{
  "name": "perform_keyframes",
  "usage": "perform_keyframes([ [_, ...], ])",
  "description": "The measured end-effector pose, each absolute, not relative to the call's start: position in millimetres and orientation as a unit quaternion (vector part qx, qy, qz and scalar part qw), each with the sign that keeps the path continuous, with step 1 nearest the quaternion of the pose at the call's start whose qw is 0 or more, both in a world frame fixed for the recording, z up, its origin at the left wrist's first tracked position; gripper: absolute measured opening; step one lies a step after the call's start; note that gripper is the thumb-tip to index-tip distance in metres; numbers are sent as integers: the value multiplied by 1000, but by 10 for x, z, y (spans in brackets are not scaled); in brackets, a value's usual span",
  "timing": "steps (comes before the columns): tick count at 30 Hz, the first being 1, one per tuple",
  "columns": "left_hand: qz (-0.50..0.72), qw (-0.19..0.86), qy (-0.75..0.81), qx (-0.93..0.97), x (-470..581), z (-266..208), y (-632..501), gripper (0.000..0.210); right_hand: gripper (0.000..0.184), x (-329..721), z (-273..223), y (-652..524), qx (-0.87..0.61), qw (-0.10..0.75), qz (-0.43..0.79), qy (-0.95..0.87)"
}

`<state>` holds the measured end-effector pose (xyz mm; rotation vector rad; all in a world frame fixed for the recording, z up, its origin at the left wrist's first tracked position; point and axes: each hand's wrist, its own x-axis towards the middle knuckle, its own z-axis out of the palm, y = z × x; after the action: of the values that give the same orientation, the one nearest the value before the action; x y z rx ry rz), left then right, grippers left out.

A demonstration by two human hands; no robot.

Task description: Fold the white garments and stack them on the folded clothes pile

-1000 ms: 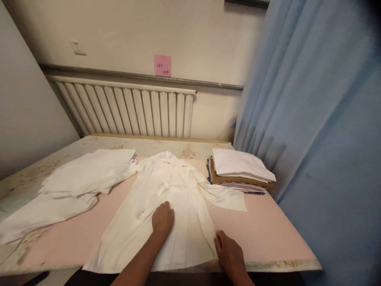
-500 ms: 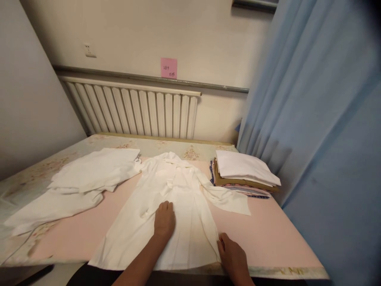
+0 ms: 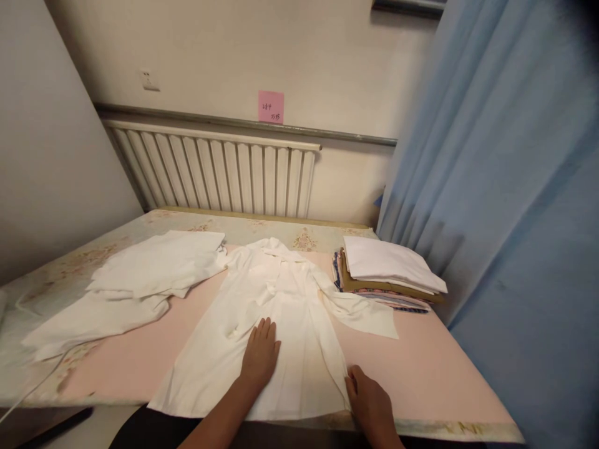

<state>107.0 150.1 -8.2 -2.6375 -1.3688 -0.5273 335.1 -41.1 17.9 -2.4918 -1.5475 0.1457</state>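
A white long-sleeved shirt lies spread over the pink cloth, its collar toward the wall and its hem at the front edge. My left hand rests flat on the middle of the shirt, fingers stretched out and pointing away from me. At the shirt's lower right side edge, my right hand is closed with its fingers curled, pinching the fabric near the hem. One sleeve reaches out to the right toward a folded stack; the left sleeve is mostly hidden.
Loose white garments lie in a heap on the left. A stack of folded clothes sits at the back right beside a blue curtain. Behind the table's pink cloth stands a radiator. A cord hangs at the left.
My left hand has gone from curled fingers to flat, outstretched ones on the shirt. My right hand stays at the shirt's edge. The view has shifted slightly.
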Motion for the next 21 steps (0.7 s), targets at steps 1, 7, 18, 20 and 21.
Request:
perform_keyframes([
  [1,-175,61,-446,-875,1060,-93,1487,45,17,3351,177,-413,-844,104,49,-524],
  [7,-204,53,-424,-881,1043,-183,1350,43,17,3353,179,-419,-844,108,53,-523],
  [18,-205,25,-392,-896,931,-179,1147,43,14,3336,241,-411,-848,108,56,-515],
  [20,-209,27,-393,-895,929,-157,1128,43,15,3334,274,-413,-850,112,59,-512],
  [21,-212,29,-393,-894,930,-147,1120,43,15,3337,292,-412,-851,115,63,-509],
])
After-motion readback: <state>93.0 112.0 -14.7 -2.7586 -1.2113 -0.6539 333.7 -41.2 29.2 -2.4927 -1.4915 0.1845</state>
